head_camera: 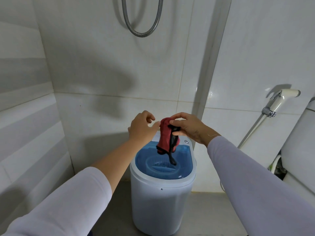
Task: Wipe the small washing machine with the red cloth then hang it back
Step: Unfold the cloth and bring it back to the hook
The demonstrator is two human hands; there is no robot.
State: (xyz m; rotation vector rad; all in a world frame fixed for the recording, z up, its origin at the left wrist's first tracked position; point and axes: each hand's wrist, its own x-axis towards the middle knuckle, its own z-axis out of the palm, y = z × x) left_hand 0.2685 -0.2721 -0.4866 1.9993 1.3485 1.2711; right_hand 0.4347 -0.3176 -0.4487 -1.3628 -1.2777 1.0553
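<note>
Both arms outstretched; right hand (189, 127) grip pinched closed; left hand (142, 127) fingers spread loose.

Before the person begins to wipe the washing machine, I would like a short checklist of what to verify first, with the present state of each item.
1. Red cloth is in hand: ok, the right hand pinches its top edge.
2. Left hand has a grip on the cloth: not ok, its fingers are open beside the cloth, at most grazing it.
3. Cloth is spread out for wiping: not ok, it hangs bunched, with a dark strap dangling.
4. Blue lid of the washing machine is shut: ok.
5. Lid is free of other things: ok, only the cloth hangs above it.
6. Cloth is damp or dry: cannot tell.
</note>
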